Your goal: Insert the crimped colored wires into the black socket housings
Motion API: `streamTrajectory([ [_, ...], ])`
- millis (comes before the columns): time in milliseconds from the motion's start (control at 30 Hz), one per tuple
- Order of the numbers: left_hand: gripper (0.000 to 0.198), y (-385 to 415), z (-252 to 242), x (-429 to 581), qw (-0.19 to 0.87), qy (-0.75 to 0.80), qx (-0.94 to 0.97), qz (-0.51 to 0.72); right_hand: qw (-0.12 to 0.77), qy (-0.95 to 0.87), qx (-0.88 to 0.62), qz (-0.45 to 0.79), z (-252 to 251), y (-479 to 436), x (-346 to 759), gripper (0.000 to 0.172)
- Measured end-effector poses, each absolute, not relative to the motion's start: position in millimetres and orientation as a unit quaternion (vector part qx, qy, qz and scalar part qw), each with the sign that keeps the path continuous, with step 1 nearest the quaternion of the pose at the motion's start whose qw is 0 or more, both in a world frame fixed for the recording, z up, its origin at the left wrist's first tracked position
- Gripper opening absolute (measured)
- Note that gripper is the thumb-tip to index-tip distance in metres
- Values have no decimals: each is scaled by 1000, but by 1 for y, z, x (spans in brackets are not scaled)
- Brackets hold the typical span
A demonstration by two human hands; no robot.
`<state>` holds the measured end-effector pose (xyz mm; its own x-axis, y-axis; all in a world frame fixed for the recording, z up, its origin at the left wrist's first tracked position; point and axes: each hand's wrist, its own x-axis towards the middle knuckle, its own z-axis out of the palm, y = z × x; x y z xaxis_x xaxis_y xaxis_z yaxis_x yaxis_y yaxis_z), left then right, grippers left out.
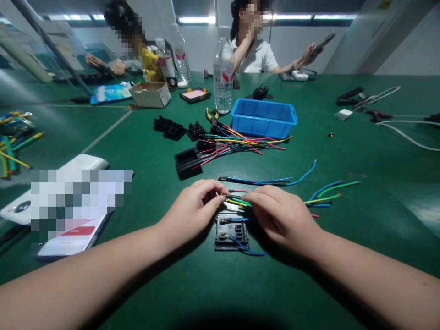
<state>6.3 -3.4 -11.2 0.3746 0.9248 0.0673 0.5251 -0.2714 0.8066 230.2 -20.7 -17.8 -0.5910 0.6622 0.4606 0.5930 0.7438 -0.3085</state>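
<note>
My left hand (202,201) pinches the metal-tipped end of a thin dark wire (233,196) between thumb and forefinger. Gripping the same wire a little further along is my right hand (280,213), its fingers curled over it. Just below the hands a black square socket housing (231,240) lies on the green table, with two blue wires (256,253) fitted in it by metal terminals. Green, yellow, blue and red wires (323,198) stick out past my right hand, their other ends partly hidden. Blue wires (268,180) lie just beyond my fingers.
Beyond the hands are black housings with wires (187,161), yellow-handled pliers (211,117), a blue bin (264,130) and a water bottle (222,87). A phone (82,229) and a white device (89,162) lie left. Two people sit across the table; one holds a phone (318,48).
</note>
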Motion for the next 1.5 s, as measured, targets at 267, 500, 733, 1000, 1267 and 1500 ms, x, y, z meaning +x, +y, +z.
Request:
streamTrajectory([
  [267,15,3,-9,8,217,489,802,265,268,-871,-406,69,-18,-20,229,31],
  [500,21,37,7,-20,43,528,820,219,292,-873,-384,70,-20,-17,229,30],
  [733,48,78,14,-48,40,556,819,136,293,-876,-375,77,-22,-16,228,29],
  [1000,47,111,23,-66,147,547,818,100,289,-879,-372,80,-22,-15,228,30],
  [1267,54,143,21,-74,212,533,814,92,286,-882,-363,92,-23,-14,229,28],
  [1500,54,150,12,-71,167,565,801,105,292,-881,-359,104,-25,-14,229,29],
])
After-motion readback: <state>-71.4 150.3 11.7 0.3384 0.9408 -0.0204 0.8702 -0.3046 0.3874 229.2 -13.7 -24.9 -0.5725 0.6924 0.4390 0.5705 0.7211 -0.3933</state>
